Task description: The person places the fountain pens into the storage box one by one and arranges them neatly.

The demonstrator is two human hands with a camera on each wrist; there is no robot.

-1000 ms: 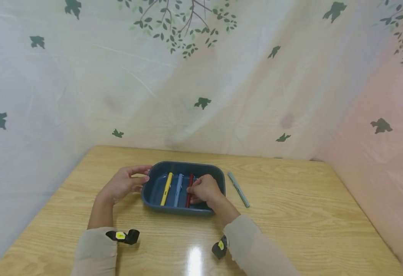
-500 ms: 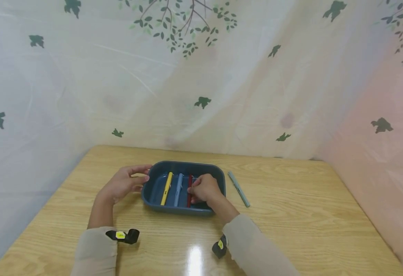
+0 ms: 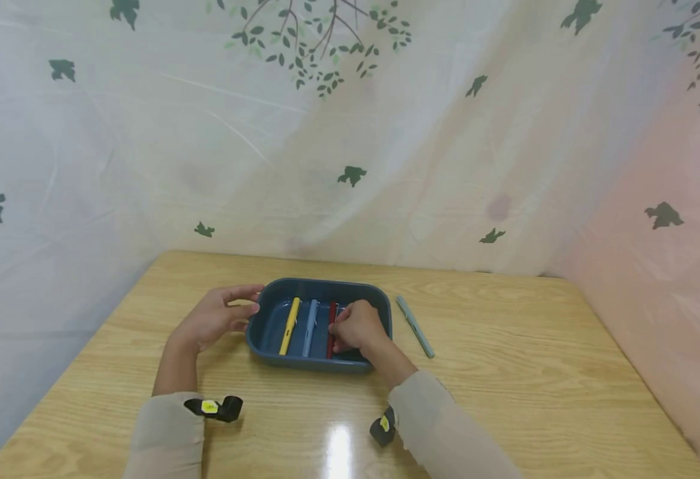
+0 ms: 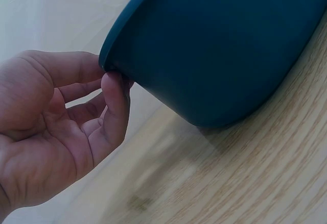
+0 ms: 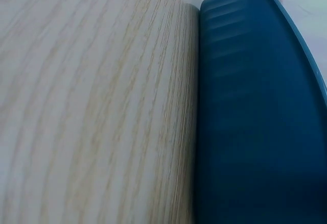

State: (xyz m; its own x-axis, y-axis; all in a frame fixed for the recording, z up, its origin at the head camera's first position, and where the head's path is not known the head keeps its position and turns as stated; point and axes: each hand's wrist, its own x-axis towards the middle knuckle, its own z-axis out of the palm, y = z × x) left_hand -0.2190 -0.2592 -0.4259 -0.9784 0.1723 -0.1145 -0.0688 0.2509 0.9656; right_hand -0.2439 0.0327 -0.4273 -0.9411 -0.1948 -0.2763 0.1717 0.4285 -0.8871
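A dark blue tray with rounded corners holds a yellow pen, a light blue pen and a dark red pen, lying roughly side by side. My right hand reaches over the near rim and pinches the red pen, hiding part of it. At the left end, my left hand holds the rim between thumb and fingers. Close up in the left wrist view, the fingertips press right under the tray's lip. The right wrist view shows only the tray's outer wall, with the right hand out of sight.
A grey-green pen lies slanted on the wooden table, just right of the tray. Behind the table hangs a pale curtain printed with leaves. Both sleeves carry small black wrist cameras.
The red pen has shifted very slightly to the right in the tray, moving with my right hand. My left hand stays at the tray's left end.
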